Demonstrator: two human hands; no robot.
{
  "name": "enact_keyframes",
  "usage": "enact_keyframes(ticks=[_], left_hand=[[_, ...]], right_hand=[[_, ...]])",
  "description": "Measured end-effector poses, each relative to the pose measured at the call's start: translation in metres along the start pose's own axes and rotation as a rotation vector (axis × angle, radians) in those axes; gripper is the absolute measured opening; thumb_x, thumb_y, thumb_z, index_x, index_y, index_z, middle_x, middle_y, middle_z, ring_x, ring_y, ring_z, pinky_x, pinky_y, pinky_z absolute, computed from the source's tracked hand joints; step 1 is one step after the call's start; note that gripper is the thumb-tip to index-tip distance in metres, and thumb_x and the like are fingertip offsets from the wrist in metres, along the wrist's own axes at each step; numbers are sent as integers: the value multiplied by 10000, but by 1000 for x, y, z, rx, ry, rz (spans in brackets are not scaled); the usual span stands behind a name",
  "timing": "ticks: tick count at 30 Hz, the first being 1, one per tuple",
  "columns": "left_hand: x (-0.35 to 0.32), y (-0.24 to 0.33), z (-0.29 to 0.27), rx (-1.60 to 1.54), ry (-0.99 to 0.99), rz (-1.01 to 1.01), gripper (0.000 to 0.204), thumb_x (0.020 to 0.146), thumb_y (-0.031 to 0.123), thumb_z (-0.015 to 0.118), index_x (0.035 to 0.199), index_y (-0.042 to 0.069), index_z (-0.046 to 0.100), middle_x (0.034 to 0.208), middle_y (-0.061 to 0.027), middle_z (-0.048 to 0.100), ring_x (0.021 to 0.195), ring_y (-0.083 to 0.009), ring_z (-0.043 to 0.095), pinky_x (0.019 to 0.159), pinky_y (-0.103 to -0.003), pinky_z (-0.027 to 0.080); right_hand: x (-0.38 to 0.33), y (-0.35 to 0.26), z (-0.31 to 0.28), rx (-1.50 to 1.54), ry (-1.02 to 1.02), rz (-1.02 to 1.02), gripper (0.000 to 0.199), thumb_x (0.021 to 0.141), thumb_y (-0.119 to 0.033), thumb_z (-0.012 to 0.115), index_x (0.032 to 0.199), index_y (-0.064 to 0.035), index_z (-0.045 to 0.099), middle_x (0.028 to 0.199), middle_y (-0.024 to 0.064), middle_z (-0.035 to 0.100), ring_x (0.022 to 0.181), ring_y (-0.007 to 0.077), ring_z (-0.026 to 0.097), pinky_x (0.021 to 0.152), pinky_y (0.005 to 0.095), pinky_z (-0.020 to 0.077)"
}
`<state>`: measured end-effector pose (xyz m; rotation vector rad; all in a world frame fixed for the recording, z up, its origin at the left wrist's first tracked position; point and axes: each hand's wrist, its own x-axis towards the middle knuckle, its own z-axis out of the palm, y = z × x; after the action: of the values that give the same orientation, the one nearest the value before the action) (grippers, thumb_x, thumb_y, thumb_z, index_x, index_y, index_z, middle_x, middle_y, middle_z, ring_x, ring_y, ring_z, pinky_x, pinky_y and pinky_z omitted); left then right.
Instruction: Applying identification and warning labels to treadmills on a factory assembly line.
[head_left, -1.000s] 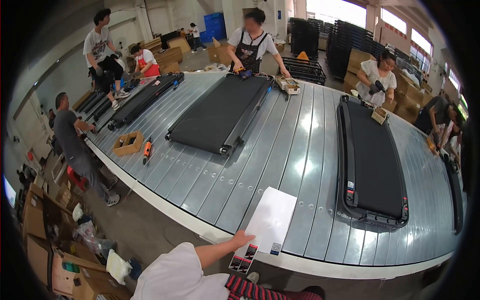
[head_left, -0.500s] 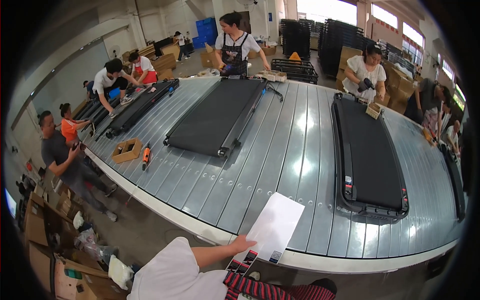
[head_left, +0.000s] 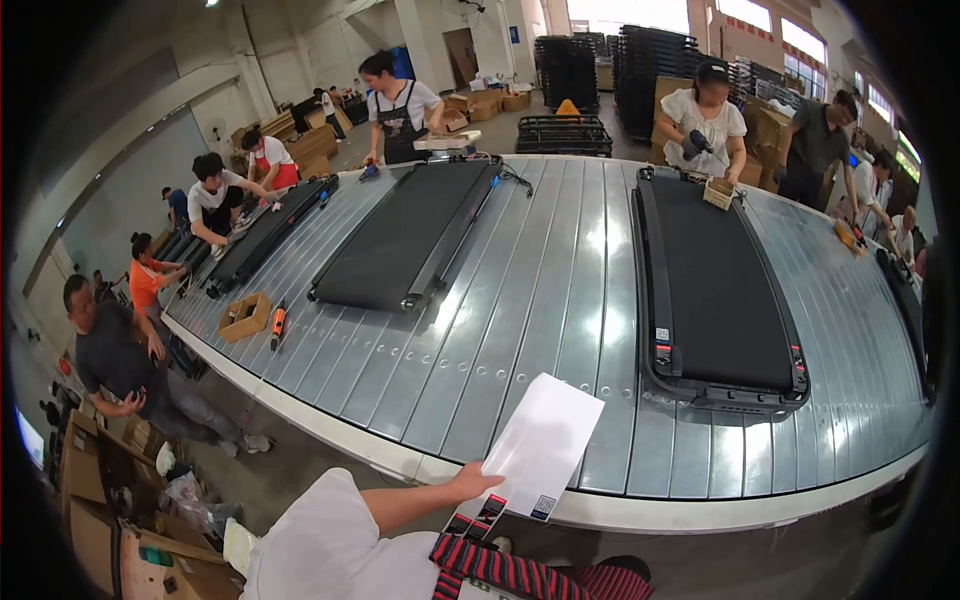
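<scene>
One white sheet (head_left: 548, 430) slants at five o'clock from the middle of the view, overlapping the near edge of the table (head_left: 545, 250); whether it rests there, I cannot tell. At six o'clock the left hand (head_left: 472, 483) is closed on the sheet's left edge, with black-and-red labels (head_left: 488, 509) just below it. The right hand is out of sight, so I cannot tell its state; a striped sleeve (head_left: 505, 568) lies below the labels.

That one-sided grip looks the likeliest trouble: the far end could droop and crease, and a loosened pinch might drop the labels past the edge. Brushing the deck (head_left: 712, 285) at three o'clock could bend a corner. At nine o'clock, the driver (head_left: 278, 326) lies loose; a bump might roll it.
</scene>
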<state>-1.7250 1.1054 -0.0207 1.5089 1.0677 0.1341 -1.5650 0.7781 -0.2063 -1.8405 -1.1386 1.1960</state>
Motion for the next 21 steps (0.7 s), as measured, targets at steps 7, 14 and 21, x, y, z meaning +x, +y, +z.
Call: enact_keyframes(ticks=[7, 14, 21], left_hand=[[6, 19, 89, 38, -12, 46, 359, 775, 200, 601, 1073, 3, 561, 985, -117, 614, 920, -186, 564, 826, -315, 424], [3, 60, 168, 19, 3, 3, 377, 779, 195, 604, 1103, 11, 546, 1015, -103, 605, 937, -178, 555, 835, -314, 418], [1, 44, 168, 65, -8, 41, 372, 794, 257, 587, 1088, 31, 561, 981, -102, 618, 913, -170, 565, 830, -303, 421]], right_hand=[[-11, 54, -66, 48, -60, -27, 242, 796, -154, 515, 961, 8, 585, 876, 123, 608, 821, 191, 555, 731, 301, 440], [-21, 67, -148, 46, -91, -28, 249, 796, -152, 512, 968, 14, 581, 887, 130, 605, 830, 197, 552, 738, 305, 436], [2, 33, -181, -24, -172, -18, 256, 797, -151, 509, 975, 20, 576, 899, 137, 603, 840, 203, 549, 746, 308, 433]])
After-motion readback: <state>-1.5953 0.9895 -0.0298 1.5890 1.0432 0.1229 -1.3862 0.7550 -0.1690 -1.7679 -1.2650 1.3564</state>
